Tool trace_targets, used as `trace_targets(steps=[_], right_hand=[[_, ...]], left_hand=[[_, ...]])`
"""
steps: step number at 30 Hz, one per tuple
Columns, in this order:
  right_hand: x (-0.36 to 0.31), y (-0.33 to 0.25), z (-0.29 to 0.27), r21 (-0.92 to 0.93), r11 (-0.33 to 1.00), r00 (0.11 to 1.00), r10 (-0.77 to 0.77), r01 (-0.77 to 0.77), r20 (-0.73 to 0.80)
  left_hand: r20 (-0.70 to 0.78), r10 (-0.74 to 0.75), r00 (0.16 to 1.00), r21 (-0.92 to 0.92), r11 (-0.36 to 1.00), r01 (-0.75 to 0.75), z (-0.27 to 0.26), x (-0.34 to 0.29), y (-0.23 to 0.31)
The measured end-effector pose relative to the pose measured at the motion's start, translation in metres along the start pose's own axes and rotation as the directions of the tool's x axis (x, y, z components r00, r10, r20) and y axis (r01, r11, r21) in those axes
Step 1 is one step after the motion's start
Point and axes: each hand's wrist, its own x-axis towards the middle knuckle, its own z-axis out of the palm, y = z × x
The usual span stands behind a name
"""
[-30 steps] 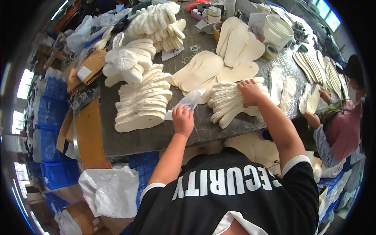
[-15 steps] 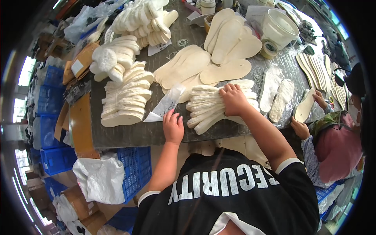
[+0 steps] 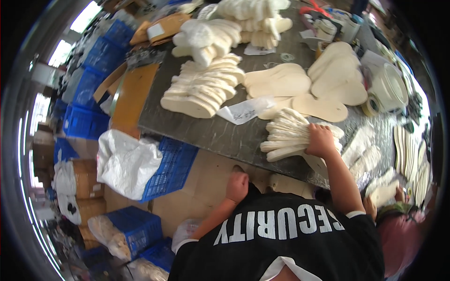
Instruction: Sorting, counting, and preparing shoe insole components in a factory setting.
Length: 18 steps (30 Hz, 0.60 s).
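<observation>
My right hand (image 3: 321,140) is closed over the right part of a bundle of off-white fleecy insoles (image 3: 287,136), which lies on its side near the table's front edge. My left hand (image 3: 237,187) hangs off the table in front of my body, curled into a fist with nothing showing in it. A white paper slip with handwriting (image 3: 244,111) rests left of the bundle. Just behind it, flat cream insoles (image 3: 279,80) are fanned out, with one single insole (image 3: 323,108) on their right. A tied stack of insoles (image 3: 199,89) stands farther left.
More insole piles (image 3: 206,40) are at the back. A white bucket (image 3: 388,86) and a tape roll (image 3: 371,105) stand at the right. Beyond the bundle, a co-worker's hands hold an insole (image 3: 383,193). Blue crates (image 3: 176,164) and a white sack (image 3: 124,161) sit left below the table.
My left hand has left the table beside the paper slip, drawn back toward my body and closed. My right hand stays on the bundle. The whole view has turned leftward.
</observation>
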Motion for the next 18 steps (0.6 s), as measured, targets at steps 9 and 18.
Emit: trace_targets(steps=[9,18], right_hand=[[0.005,0.000,0.005,-0.040,0.999,0.991,0.011,-0.006,0.133],[0.015,-0.008,0.007,-0.132,0.991,0.983,-0.010,0.035,0.185]], left_hand=[[0.787,-0.300,0.539,0.200,0.951,0.236,0.095,-0.083,-0.054],[0.720,-0.452,0.527,0.186,0.857,0.481,0.106,-0.073,-0.017]])
